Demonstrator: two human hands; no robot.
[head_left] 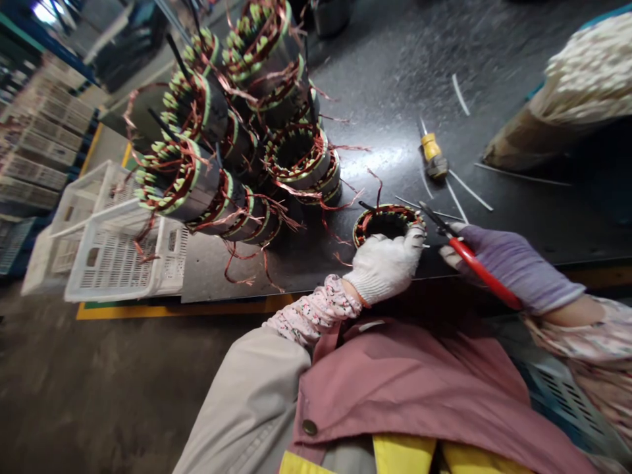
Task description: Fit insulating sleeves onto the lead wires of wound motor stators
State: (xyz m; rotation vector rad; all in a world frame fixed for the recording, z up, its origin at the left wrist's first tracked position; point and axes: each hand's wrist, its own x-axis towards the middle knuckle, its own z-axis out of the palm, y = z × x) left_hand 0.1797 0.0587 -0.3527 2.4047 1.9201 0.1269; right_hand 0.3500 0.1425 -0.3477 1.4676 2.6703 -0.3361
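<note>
A motor stator (363, 227) with copper windings lies near the front edge of the dark table. My left hand (388, 263), in a white knit glove, grips its near right rim with bent fingers. In a purple-grey glove, my right hand (508, 260) is closed round red-handled long-nose pliers (481, 271). The pliers' tips point up and left, close to the stator's right side but apart from it. A short white strip end shows by my left fingertips. Several more stators (197, 178) stand in stacks to the left, their copper leads hanging loose.
A yellow-handled screwdriver (433, 155) lies beyond the pliers among loose white strips (469, 189). At the right is a wrapped bundle of white strips (587, 72). White plastic crates (118, 253) stand off the table's left end.
</note>
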